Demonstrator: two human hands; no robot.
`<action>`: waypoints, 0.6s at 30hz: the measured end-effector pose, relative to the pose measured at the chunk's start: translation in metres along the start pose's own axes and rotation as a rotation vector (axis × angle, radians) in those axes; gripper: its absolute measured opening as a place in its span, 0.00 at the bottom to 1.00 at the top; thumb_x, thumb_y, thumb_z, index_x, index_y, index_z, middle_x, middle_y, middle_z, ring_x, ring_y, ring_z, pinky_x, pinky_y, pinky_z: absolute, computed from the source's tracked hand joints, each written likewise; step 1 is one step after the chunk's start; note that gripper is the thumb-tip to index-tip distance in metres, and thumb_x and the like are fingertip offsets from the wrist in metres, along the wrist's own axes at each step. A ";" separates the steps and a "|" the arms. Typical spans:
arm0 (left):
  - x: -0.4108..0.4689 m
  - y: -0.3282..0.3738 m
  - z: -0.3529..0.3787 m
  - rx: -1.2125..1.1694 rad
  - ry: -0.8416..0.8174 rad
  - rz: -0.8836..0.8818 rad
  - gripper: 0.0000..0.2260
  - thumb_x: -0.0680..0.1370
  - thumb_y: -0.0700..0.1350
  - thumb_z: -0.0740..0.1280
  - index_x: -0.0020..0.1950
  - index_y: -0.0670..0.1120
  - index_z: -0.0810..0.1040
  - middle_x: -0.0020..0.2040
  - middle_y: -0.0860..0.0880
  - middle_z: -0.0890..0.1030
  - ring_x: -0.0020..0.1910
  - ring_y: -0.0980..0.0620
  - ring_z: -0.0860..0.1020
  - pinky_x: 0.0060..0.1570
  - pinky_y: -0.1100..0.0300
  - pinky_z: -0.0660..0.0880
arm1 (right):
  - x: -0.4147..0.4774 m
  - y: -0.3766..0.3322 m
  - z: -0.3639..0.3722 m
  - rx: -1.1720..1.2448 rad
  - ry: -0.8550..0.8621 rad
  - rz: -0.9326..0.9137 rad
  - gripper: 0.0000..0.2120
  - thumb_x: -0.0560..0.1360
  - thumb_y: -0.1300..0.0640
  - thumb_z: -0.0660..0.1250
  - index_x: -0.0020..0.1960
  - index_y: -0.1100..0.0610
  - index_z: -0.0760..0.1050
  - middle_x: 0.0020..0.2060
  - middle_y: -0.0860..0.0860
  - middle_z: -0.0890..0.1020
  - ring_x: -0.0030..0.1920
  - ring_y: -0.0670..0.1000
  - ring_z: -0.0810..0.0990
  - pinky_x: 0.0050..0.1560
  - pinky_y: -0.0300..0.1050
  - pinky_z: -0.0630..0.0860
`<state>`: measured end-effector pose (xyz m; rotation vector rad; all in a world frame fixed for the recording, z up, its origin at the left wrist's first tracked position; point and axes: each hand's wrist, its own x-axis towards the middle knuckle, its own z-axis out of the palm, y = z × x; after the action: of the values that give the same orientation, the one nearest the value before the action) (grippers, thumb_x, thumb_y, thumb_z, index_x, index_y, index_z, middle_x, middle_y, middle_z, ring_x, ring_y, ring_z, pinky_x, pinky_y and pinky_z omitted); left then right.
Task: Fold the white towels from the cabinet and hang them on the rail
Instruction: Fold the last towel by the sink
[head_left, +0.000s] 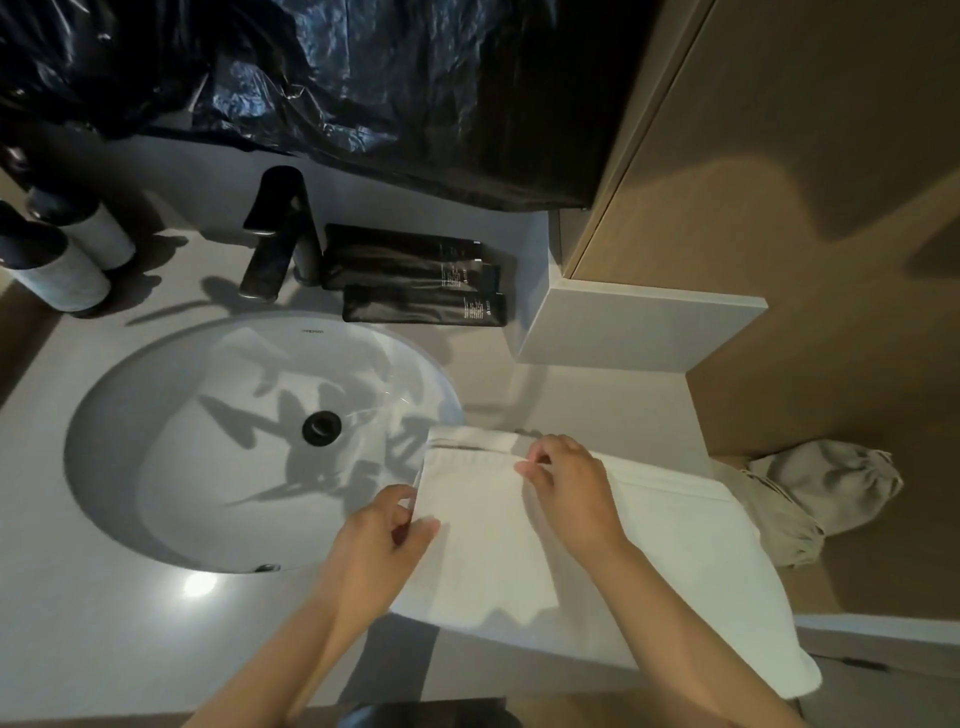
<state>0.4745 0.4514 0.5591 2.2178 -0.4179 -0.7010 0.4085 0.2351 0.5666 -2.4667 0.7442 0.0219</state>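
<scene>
While white towel (483, 561) lies spread on counter (104, 623) right of sink (171, 457), corner overlapping basin rim, left hand (379, 540) pinches near-left edge; right hand (566, 488) pinches folded far hem. Black faucet (280, 234), black tubes (415, 275) behind sink. Crumpled grey cloth (826, 499) right of towel.

Count: 1 white towel (519, 545), 1 grey cloth (831, 488), 2 bottles (57, 270), 3 black tubes (415, 306), 1 faucet (280, 234), 1 sink (208, 441), 2 hands (379, 540).
</scene>
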 end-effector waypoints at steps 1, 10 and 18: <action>-0.001 0.000 0.001 0.003 -0.002 -0.003 0.05 0.78 0.50 0.66 0.50 0.57 0.70 0.37 0.57 0.79 0.36 0.61 0.77 0.35 0.70 0.71 | 0.002 0.000 -0.001 0.012 0.027 0.018 0.05 0.78 0.54 0.67 0.45 0.53 0.74 0.46 0.49 0.79 0.50 0.52 0.77 0.55 0.49 0.72; -0.004 -0.001 0.003 0.113 -0.029 -0.069 0.15 0.80 0.45 0.64 0.35 0.44 0.68 0.33 0.45 0.73 0.32 0.50 0.70 0.36 0.58 0.68 | 0.016 0.009 0.024 -0.130 0.048 0.040 0.07 0.78 0.51 0.67 0.51 0.54 0.75 0.51 0.49 0.77 0.54 0.54 0.74 0.55 0.46 0.65; -0.019 -0.001 0.006 -0.057 0.099 -0.199 0.09 0.75 0.46 0.72 0.45 0.46 0.71 0.42 0.46 0.77 0.38 0.53 0.75 0.35 0.64 0.69 | 0.016 0.021 0.024 -0.246 -0.025 -0.123 0.11 0.81 0.48 0.59 0.54 0.54 0.76 0.51 0.50 0.78 0.54 0.55 0.74 0.54 0.46 0.61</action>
<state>0.4554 0.4584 0.5615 2.2487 -0.1277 -0.6943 0.4144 0.2250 0.5325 -2.7363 0.6087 0.1037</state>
